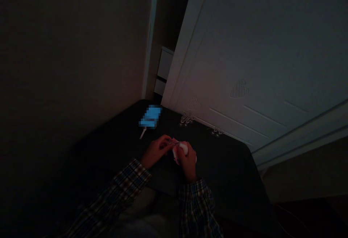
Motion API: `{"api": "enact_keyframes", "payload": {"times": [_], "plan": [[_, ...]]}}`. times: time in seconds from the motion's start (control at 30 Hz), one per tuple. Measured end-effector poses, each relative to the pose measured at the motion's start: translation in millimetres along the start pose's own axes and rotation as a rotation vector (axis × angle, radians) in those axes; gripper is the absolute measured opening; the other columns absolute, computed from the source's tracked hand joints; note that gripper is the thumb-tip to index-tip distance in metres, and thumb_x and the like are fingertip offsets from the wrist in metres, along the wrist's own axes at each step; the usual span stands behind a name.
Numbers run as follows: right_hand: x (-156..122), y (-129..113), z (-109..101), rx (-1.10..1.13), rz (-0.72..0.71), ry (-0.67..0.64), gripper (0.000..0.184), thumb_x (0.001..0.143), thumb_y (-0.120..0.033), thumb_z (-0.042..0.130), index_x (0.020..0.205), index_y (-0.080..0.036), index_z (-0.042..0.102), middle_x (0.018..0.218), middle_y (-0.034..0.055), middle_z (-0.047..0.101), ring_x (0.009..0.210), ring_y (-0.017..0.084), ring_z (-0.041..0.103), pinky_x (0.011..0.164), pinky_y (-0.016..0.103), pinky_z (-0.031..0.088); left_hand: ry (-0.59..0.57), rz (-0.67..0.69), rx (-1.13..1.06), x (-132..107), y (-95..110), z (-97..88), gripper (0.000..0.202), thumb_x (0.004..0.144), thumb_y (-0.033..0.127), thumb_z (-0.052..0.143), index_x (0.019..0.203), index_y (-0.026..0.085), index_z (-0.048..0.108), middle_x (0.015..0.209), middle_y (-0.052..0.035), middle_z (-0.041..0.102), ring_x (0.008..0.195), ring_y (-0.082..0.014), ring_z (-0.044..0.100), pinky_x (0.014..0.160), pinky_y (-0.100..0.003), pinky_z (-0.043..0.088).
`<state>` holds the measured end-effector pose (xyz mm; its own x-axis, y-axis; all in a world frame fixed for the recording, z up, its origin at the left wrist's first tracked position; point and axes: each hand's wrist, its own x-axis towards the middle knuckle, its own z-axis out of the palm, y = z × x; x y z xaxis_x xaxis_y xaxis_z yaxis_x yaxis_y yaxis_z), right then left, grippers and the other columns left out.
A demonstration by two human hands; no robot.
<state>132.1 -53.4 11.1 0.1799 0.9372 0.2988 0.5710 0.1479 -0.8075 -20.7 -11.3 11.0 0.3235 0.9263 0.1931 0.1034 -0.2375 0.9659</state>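
A small pink-and-white object [183, 148] is held over the dark tabletop; the dim light hides its exact kind. My right hand [189, 162] wraps round it from the right, with the thumb across its front. From the left, my left hand [155, 152] meets its edge, thumb and fingers pinched together. A thin line runs from those fingertips to the pink-and-white object, too fine to name. Both wrists are in plaid sleeves.
A dark table [223, 172] lies beneath my hands. Beyond them sits a blurred, lit blue screen [151, 116] with a white plug or cable end [143, 133] beside it. A white panel [244, 49] with heart reliefs borders the table's far side; a wall [67, 49] stands left.
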Motion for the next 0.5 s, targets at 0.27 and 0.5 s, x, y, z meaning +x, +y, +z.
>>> {"api": "enact_keyframes", "payload": {"times": [0.27,0.5], "plan": [[-2.5,-2.5,-0.8,-0.028,-0.017,0.001,0.022,0.079,-0.036,0.050,0.088,-0.019,0.060,0.077,-0.0003,0.062,0.071,0.014,0.055,0.060,0.022,0.039,0.010,-0.006,-0.027,0.7,-2.4,1.0,0.031,0.076,0.044,0.056,0.094,0.019,0.053,0.077,-0.0004,0.062,0.055,-0.0110,0.056,0.049,-0.022,0.045],[-2.1,-2.6,-0.5,-0.036,-0.016,0.000,0.022,0.078,-0.034,0.050,0.090,-0.019,0.060,0.079,0.0001,0.062,0.071,0.015,0.055,0.060,0.022,0.039,0.001,-0.021,-0.023,0.9,-2.0,0.1,0.032,0.075,0.044,0.057,0.094,0.018,0.052,0.080,-0.0009,0.063,0.055,-0.0109,0.056,0.049,-0.022,0.045]]}}
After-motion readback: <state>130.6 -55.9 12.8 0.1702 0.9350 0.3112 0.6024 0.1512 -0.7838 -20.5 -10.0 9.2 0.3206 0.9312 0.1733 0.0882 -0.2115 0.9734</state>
